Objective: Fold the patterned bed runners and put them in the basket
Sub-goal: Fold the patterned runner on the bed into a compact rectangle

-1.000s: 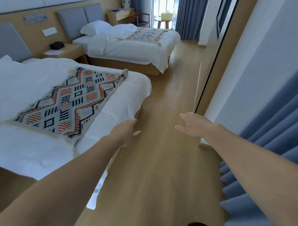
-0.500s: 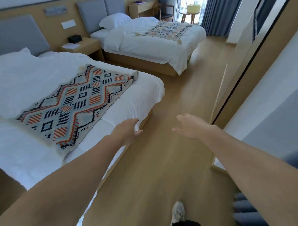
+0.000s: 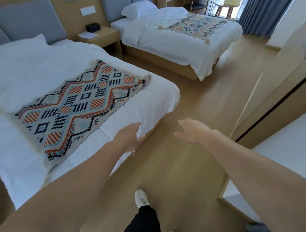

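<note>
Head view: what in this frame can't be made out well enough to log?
- Basket: only a yellowish object shows on the far stool, cut by the top edge; what it is stays unclear.
- Far runner: small and washed out by window light.
- Sheet on the nightstand: too small to read.
- Left hand fingers: whether they touch the near bed is unclear.

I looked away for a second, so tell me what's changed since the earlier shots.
The person has walked forward along the near bed; a white shoe has stepped into view. The left hand has come over the bed's corner, and the right hand stays open over the floor. Nothing was grasped. Both runners, near and far, lie spread as before.
</note>
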`<state>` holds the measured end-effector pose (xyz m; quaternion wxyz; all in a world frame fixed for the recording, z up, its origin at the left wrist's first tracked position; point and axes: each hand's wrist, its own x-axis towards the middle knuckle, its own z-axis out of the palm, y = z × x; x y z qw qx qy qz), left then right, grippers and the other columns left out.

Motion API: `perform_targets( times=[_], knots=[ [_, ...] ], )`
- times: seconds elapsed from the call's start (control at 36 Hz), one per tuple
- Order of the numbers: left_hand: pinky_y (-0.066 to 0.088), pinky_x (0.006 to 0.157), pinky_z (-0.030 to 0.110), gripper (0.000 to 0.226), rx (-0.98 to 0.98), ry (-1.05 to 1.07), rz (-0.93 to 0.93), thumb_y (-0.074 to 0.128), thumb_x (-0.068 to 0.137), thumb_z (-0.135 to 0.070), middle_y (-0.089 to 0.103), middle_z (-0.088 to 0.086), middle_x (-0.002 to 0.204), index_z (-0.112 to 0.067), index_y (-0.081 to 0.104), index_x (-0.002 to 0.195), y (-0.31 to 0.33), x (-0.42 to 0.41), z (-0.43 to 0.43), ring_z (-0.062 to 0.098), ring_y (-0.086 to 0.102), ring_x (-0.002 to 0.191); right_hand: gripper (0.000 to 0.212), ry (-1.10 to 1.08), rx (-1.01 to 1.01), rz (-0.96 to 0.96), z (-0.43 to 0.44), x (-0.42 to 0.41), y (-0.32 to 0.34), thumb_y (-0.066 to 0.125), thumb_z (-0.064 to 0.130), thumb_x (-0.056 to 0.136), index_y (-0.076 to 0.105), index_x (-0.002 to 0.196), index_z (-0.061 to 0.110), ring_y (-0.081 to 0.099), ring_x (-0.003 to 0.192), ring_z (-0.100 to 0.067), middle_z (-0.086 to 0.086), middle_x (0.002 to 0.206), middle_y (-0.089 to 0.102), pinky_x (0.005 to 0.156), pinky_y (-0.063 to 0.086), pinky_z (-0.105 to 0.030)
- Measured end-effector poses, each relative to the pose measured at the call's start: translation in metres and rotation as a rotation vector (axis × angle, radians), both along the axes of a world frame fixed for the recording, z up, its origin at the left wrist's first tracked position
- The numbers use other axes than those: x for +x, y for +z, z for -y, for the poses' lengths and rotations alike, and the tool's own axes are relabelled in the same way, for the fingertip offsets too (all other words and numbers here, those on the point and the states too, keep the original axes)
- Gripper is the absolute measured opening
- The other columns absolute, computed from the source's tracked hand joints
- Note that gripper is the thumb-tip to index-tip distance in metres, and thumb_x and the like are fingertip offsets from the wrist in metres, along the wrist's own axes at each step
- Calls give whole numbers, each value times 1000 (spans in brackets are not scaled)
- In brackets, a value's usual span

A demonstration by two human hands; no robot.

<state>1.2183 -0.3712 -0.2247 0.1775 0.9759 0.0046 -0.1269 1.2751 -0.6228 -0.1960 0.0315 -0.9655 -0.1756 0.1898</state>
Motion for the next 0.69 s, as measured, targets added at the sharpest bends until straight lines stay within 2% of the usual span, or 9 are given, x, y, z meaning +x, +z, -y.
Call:
perform_targets(
  times=[0.11,0.19,0.31,0.47,0.58,0.69],
  knots=[
    [26,112,36,69,1,19,-9,47,95,-45,28,3,154,-16,17,151,-11,43,-10,20,30,139,51,22,-2,-3,-9,48,-7,45,52,94,45,129,15,50,92,-22,-5,120,49,70,40,-33],
    [27,111,36,69,0,30,-2,47,95,-45,29,4,154,-16,18,150,-17,83,-21,21,31,138,48,31,19,7,-20,87,-11,47,50,94,47,127,14,46,86,-18,-4,119,51,69,37,-31],
    [26,112,38,69,-29,46,-2,47,95,-44,30,4,154,-16,18,150,-24,138,-35,21,31,138,49,26,4,-12,-34,138,-16,47,50,94,46,130,15,54,99,-22,-4,121,52,72,38,-30],
    [25,113,38,69,-44,40,-23,47,95,-44,27,3,155,-15,17,150,-30,211,-58,20,28,140,52,9,15,-15,-58,222,-14,46,51,93,44,135,20,55,108,-24,-3,124,53,79,44,-33],
    [26,113,38,70,-46,55,-48,47,95,-45,27,4,155,-15,17,150,-37,241,-72,21,29,139,64,-7,7,-47,-71,265,-17,46,54,93,33,146,21,45,128,-28,-5,145,42,97,41,-39],
    [27,111,36,70,-22,95,-75,45,95,-45,27,4,155,-15,15,151,-42,270,-82,21,30,138,64,41,4,-34,-82,310,-20,46,53,93,31,146,20,44,128,-27,-5,145,42,95,41,-38]
  ],
)
